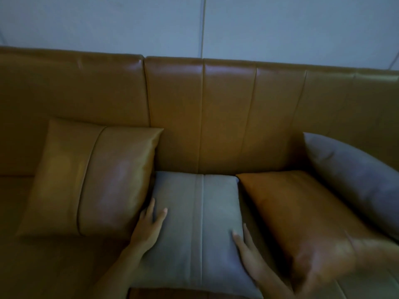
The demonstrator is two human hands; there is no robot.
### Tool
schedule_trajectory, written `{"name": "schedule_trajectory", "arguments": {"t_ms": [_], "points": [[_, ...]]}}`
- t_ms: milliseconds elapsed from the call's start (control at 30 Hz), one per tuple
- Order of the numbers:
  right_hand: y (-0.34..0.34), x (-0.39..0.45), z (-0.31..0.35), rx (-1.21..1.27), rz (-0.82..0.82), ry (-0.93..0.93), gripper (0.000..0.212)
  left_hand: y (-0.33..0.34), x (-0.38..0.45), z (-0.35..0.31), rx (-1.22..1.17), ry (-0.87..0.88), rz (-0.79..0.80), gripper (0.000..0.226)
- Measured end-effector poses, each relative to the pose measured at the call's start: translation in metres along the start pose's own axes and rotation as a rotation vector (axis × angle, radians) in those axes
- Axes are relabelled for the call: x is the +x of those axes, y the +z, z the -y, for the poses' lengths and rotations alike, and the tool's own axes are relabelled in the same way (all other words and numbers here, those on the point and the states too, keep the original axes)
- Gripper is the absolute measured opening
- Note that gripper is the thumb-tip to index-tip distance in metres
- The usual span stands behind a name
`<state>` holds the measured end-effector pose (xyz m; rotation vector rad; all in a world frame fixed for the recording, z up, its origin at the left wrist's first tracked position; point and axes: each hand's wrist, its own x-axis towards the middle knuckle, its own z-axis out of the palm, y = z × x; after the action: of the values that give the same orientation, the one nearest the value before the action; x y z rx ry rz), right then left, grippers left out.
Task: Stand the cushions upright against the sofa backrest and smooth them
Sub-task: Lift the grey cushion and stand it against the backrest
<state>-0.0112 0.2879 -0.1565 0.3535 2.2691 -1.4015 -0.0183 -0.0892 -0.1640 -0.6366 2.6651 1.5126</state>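
Note:
A grey cushion [198,223] with a centre seam lies flat on the sofa seat in the middle. My left hand [149,227] grips its left edge, thumb on top and fingers at the side. My right hand [245,247] grips its right edge the same way. To the left a tan leather cushion [92,180] leans upright against the tan backrest [226,115]. To the right an orange-brown cushion [302,219] lies flat and tilted. A grey-purple cushion [356,175] leans at the far right.
The tan leather sofa seat [54,266] shows at the lower left. Behind the backrest stands a pale blue-grey wall [194,22]. The lower right corner is blurred.

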Motion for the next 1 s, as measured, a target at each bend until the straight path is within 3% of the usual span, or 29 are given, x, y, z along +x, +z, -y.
{"name": "schedule_trajectory", "arguments": {"t_ms": [67,167,233,267,367,433,533,700,833,1000], "points": [[0.075,-0.015,0.046,-0.023,-0.092,-0.059,0.079,-0.003,-0.02,0.009,0.015,0.011,0.005,0.076],[0.093,-0.033,0.041,-0.17,-0.216,-0.07,0.075,-0.003,-0.045,0.022,0.12,0.018,-0.027,0.079],[0.095,-0.03,0.041,-0.472,-0.305,-0.085,0.067,0.005,-0.056,0.021,0.318,0.002,-0.101,0.078],[0.104,-0.034,0.053,-0.569,-0.332,-0.207,0.064,0.01,-0.061,0.016,0.423,0.032,-0.145,0.077],[0.139,-0.047,0.087,-0.758,-0.228,-0.557,0.075,0.033,-0.063,-0.002,0.63,0.296,-0.114,0.072],[0.145,-0.04,0.098,-0.838,-0.119,-0.621,0.09,0.047,-0.056,-0.01,0.755,0.414,-0.06,0.06],[0.139,-0.018,0.106,-0.869,-0.118,-0.61,0.095,0.049,-0.037,-0.022,0.811,0.423,0.045,0.061],[0.12,0.039,0.121,-0.867,-0.134,-0.466,0.066,0.044,0.007,-0.05,0.811,0.378,0.043,0.091],[0.106,0.085,0.134,-0.825,-0.141,-0.411,0.065,0.042,0.052,-0.069,0.754,0.288,0.055,0.072],[0.086,0.147,0.134,-0.675,-0.158,-0.266,0.079,0.035,0.109,-0.071,0.599,0.105,0.112,0.074]]}}
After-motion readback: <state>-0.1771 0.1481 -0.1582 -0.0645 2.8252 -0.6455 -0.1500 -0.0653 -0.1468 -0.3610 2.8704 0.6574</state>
